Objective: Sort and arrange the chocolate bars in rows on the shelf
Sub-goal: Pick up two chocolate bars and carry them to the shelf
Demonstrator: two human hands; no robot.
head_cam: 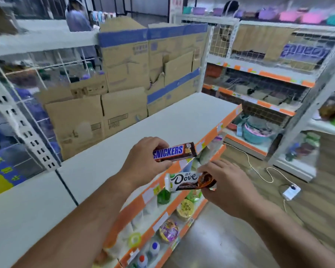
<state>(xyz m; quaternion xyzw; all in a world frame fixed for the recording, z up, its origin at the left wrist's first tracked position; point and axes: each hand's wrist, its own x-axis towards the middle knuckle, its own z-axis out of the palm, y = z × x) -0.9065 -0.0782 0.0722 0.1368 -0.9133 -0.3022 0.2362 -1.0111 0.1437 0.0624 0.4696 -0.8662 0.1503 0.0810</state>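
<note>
Left hand [145,157] hovers over the front edge of the white shelf top [162,120], fingers and thumb clamped round the Snickers bar [174,151]; right hand [226,182], lower and just off that edge, pinches the Dove bar [186,180] by its right end; both bars face label-up, long axes running left to right, the Snickers rising slightly rightward; best to start a separate row per brand, axes parallel, labels up.
</note>
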